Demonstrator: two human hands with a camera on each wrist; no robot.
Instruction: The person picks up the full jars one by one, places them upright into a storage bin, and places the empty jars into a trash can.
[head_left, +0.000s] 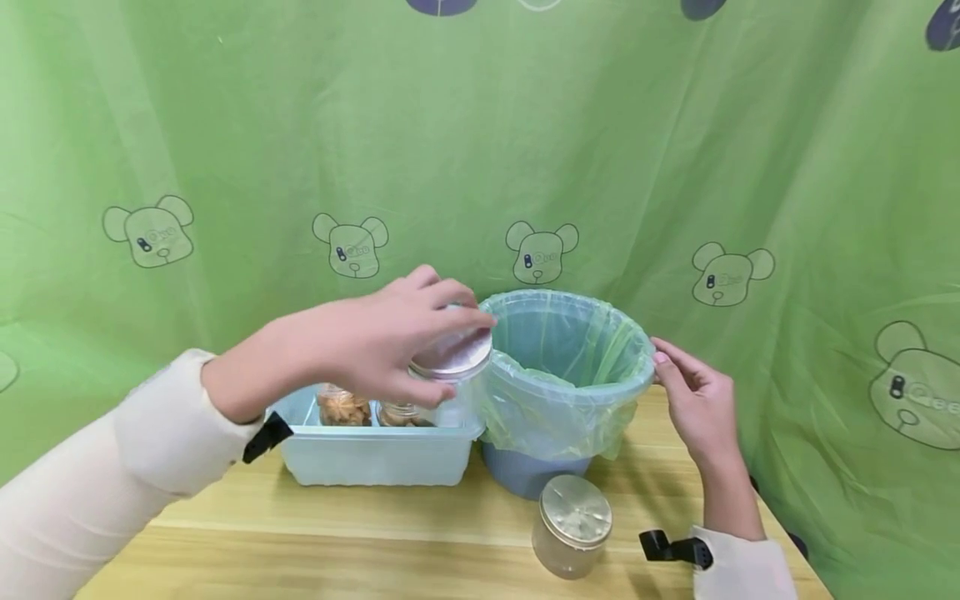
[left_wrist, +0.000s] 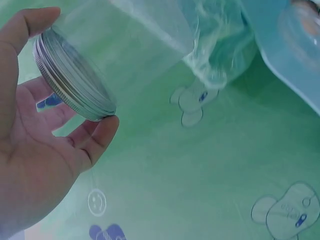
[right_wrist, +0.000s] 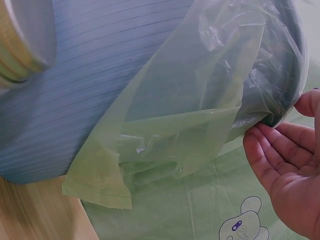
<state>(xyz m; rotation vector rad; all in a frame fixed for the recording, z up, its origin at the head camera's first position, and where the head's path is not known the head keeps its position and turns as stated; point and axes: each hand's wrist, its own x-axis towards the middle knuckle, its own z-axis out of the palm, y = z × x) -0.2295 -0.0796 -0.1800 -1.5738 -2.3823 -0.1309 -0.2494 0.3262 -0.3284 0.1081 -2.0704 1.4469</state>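
Observation:
In the head view my left hand [head_left: 375, 337] grips a clear jar by its silver screw lid [head_left: 457, 357], over the right end of a light blue box. The left wrist view shows thumb and fingers around the edge of that lid [left_wrist: 75, 82]; the jar's clear body looks empty. My right hand [head_left: 697, 404] pinches the right side of the rim of a blue bucket [head_left: 525, 471]. A thin green-tinted bag [head_left: 555, 425] lines the bucket and hangs over its rim. In the right wrist view, thumb and fingertips [right_wrist: 257, 135] hold rim and bag together.
The light blue box [head_left: 375, 458] stands left of the bucket, with jars of brownish food [head_left: 343, 408] inside. Another clear jar with a silver lid [head_left: 576, 517] stands on the wooden table [head_left: 337, 542] in front of the bucket. A green curtain [head_left: 450, 150] hangs behind.

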